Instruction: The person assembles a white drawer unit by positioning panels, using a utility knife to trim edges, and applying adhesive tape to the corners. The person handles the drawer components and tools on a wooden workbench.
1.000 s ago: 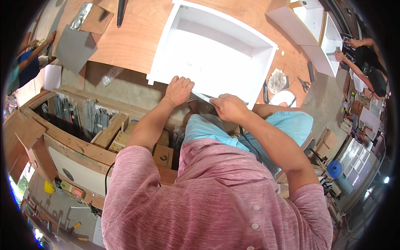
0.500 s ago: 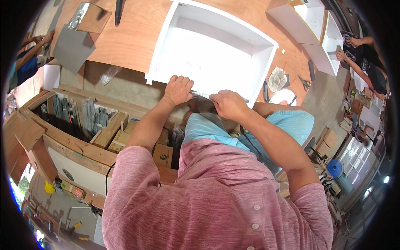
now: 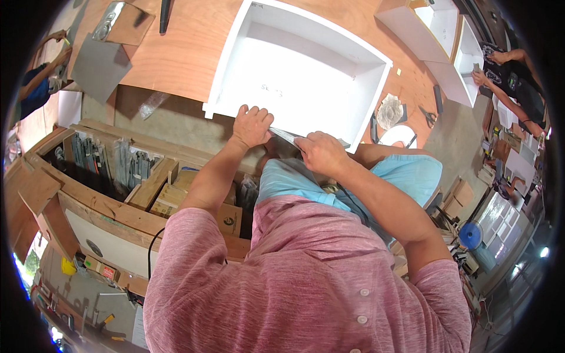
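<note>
A white open box, like a drawer carcass (image 3: 306, 53), lies on the wooden workbench in front of me. My left hand (image 3: 252, 125) rests on its near front edge with the fingers curled over the rim. My right hand (image 3: 321, 153) sits just right of it, closed around a long grey metal strip (image 3: 286, 136) that runs along the underside of that near edge. The strip's left end reaches under my left hand. My forearms come up from the lower edge, and my pink shirt fills the bottom of the view.
More white boxes (image 3: 438, 29) stand at the back right, where another person (image 3: 518, 76) works. Scissors (image 3: 428, 116) and a roll of tape (image 3: 389, 110) lie right of the drawer. A wooden bin with metal rails (image 3: 109, 162) and cardboard boxes (image 3: 176, 197) sits to my left.
Both hands have stayed at the drawer's near edge; my left hand has shifted slightly and the view has tilted a little. The metal strip stays in my right hand.
</note>
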`<state>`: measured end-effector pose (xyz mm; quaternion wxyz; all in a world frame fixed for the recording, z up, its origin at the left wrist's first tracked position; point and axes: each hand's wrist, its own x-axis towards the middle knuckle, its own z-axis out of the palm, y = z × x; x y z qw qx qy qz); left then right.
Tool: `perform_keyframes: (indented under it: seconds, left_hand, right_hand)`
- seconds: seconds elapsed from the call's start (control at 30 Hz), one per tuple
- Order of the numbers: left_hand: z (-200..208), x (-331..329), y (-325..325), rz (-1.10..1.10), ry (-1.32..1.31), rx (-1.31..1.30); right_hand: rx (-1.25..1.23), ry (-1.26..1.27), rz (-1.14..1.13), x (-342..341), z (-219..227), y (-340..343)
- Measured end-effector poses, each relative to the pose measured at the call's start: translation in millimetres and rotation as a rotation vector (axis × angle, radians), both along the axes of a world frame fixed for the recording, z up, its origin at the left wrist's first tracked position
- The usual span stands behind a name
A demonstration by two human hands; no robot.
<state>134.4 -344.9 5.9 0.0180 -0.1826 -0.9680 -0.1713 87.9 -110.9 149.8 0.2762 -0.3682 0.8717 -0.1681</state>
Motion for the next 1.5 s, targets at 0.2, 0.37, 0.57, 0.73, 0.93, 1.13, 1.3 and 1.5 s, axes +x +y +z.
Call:
perform_keyframes:
  seconds: [0.2, 0.37, 0.57, 0.73, 0.93, 1.13, 1.3, 1.5]
  left_hand:
    - [-0.4, 0.1, -0.1, -0.004, -0.035, 0.000]
    - [1.5, -1.1, -0.2, -0.006, -0.040, -0.002]
    - [0.9, -0.9, 0.4, 0.000, -0.034, -0.006]
    - [-0.7, 0.3, 0.0, 0.000, -0.035, -0.015]
    - [-0.2, -0.2, 0.0, -0.006, -0.007, 0.003]
    - [-1.5, 0.5, -0.2, -0.003, -0.005, 0.002]
    - [-0.9, -0.3, -0.3, -0.004, 0.008, -0.017]
    - [-3.6, 0.6, -0.5, -0.007, 0.022, -0.026]
  right_hand:
    - [0.013, 0.002, 0.026, -1.7, -5.3, 3.5]
    - [0.035, -0.018, 0.019, -4.1, -10.8, 4.7]
    - [-0.011, -0.044, -0.026, 0.0, -8.5, 3.0]
    - [-0.016, -0.050, -0.028, 4.3, -18.6, 3.3]
    - [-0.035, -0.028, -0.042, 4.3, -20.4, 0.4]
    - [-0.019, -0.051, -0.033, 2.2, -24.4, 0.1]
    - [-0.027, -0.041, -0.020, 2.2, -33.7, 1.6]
    - [-0.033, -0.064, -0.019, 3.2, -40.2, 4.4]
